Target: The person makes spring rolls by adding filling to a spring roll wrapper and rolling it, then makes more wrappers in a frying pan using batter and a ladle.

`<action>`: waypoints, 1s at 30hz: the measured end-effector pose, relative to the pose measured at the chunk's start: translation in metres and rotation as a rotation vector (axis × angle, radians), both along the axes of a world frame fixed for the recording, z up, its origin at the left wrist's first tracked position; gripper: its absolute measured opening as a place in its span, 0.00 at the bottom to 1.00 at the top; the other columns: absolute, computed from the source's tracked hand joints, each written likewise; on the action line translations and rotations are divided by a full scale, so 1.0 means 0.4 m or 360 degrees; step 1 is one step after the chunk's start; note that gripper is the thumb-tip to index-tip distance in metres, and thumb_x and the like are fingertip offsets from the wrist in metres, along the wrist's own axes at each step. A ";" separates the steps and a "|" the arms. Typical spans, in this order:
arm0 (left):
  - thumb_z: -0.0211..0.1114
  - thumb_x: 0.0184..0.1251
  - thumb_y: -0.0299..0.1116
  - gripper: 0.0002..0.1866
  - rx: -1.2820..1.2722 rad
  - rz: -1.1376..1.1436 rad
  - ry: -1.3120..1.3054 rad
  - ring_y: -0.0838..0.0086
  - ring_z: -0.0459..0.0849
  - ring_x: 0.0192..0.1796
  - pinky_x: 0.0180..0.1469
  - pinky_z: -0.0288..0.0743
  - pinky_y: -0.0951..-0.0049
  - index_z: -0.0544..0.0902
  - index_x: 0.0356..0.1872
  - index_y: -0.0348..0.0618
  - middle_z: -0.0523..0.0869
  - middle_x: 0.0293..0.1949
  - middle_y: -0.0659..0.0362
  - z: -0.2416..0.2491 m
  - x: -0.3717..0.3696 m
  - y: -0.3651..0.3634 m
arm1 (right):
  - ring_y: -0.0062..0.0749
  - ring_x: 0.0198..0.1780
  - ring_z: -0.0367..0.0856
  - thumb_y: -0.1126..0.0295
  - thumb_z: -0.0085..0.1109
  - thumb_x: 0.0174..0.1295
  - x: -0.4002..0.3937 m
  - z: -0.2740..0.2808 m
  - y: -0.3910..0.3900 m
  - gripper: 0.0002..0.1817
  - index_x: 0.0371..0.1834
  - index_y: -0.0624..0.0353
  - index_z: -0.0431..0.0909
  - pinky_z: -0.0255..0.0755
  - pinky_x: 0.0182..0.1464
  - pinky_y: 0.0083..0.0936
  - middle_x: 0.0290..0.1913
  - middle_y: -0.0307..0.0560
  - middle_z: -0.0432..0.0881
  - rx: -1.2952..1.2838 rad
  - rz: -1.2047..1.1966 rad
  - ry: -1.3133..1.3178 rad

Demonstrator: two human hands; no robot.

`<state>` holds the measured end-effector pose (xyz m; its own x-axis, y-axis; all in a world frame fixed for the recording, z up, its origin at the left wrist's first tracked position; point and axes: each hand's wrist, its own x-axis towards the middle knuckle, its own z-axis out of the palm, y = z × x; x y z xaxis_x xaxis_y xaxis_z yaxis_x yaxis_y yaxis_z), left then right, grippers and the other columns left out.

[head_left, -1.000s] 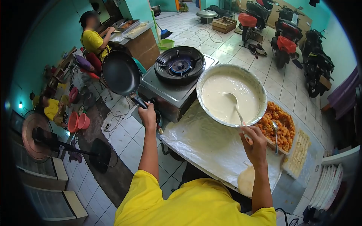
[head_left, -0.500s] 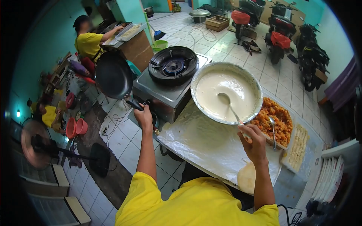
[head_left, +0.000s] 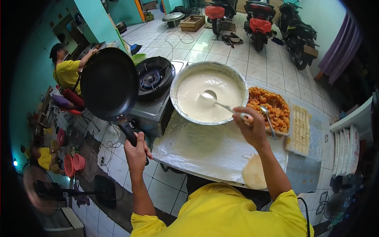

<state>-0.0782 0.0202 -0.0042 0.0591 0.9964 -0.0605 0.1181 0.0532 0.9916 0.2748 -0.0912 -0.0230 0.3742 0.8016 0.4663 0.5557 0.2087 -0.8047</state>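
My left hand is closed around the black handle of a frying pan, which is raised and tilted so its dark inside faces me, left of the lit gas stove. In my right hand is the handle of a ladle; its bowl is at the surface of the pale batter in a large metal bowl. A thin round pancake lies on the plastic-covered table below my right forearm.
Right of the bowl stand a tray of orange filling with a spoon in it, and a container of pale rolls. A co-worker in yellow works at the back left. A fan stands at lower left; motorcycles are parked behind.
The pan has come up and nearer, its inside tipped further toward me. My right hand has lifted the ladle, whose bowl now shows at the batter's surface. The camera view has shifted right.
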 end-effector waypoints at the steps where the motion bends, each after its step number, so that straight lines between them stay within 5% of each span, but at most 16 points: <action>1: 0.61 0.82 0.43 0.15 0.0005 -0.0001 0.0000 0.79 0.74 0.14 0.15 0.71 0.75 0.70 0.39 0.43 0.72 0.19 0.64 0.013 0.009 -0.007 | 0.27 0.41 0.88 0.73 0.70 0.67 0.012 -0.002 0.009 0.10 0.50 0.61 0.86 0.82 0.41 0.25 0.41 0.48 0.89 0.0051 -0.0011 0.0168; 4: 0.59 0.82 0.43 0.16 -0.0025 -0.0110 -0.0048 0.79 0.74 0.13 0.15 0.71 0.75 0.70 0.40 0.42 0.72 0.19 0.64 0.051 0.038 -0.017 | 0.21 0.40 0.87 0.71 0.68 0.70 0.037 0.076 0.000 0.10 0.50 0.62 0.85 0.84 0.41 0.19 0.42 0.45 0.89 0.0041 0.0051 0.0544; 8: 0.58 0.83 0.45 0.17 -0.0111 -0.0296 -0.0027 0.78 0.75 0.14 0.15 0.72 0.75 0.71 0.41 0.41 0.72 0.20 0.64 0.083 0.065 -0.014 | 0.19 0.39 0.88 0.71 0.67 0.71 0.059 0.150 -0.006 0.10 0.51 0.64 0.84 0.87 0.43 0.17 0.43 0.46 0.88 0.0214 0.0091 0.0446; 16: 0.58 0.82 0.43 0.16 -0.0371 -0.0597 -0.0027 0.76 0.76 0.15 0.16 0.73 0.72 0.71 0.38 0.41 0.72 0.21 0.63 0.102 0.117 0.018 | 0.18 0.34 0.88 0.70 0.64 0.73 0.070 0.082 -0.016 0.10 0.51 0.64 0.85 0.84 0.37 0.15 0.37 0.43 0.89 0.0072 0.0012 0.0659; 24: 0.56 0.81 0.45 0.22 -0.0848 -0.1055 -0.0043 0.81 0.75 0.13 0.15 0.75 0.76 0.69 0.25 0.47 0.72 0.16 0.66 0.110 0.167 -0.020 | 0.19 0.35 0.88 0.71 0.66 0.71 -0.002 0.281 0.047 0.09 0.50 0.62 0.85 0.81 0.37 0.16 0.37 0.44 0.90 0.0180 0.0025 0.0145; 28: 0.56 0.82 0.46 0.23 -0.0912 -0.1174 -0.0264 0.80 0.75 0.13 0.15 0.75 0.76 0.69 0.24 0.47 0.72 0.15 0.65 0.048 0.223 -0.095 | 0.34 0.38 0.89 0.72 0.73 0.63 -0.038 0.237 0.079 0.13 0.51 0.58 0.86 0.82 0.39 0.27 0.40 0.51 0.89 0.0503 0.0056 -0.0645; 30: 0.56 0.82 0.46 0.22 -0.0912 -0.1235 -0.0360 0.80 0.75 0.13 0.15 0.75 0.75 0.69 0.25 0.46 0.72 0.16 0.65 0.035 0.253 -0.106 | 0.37 0.37 0.89 0.74 0.74 0.61 -0.042 0.230 0.073 0.15 0.52 0.57 0.86 0.83 0.38 0.28 0.42 0.50 0.88 0.0551 0.0045 -0.0656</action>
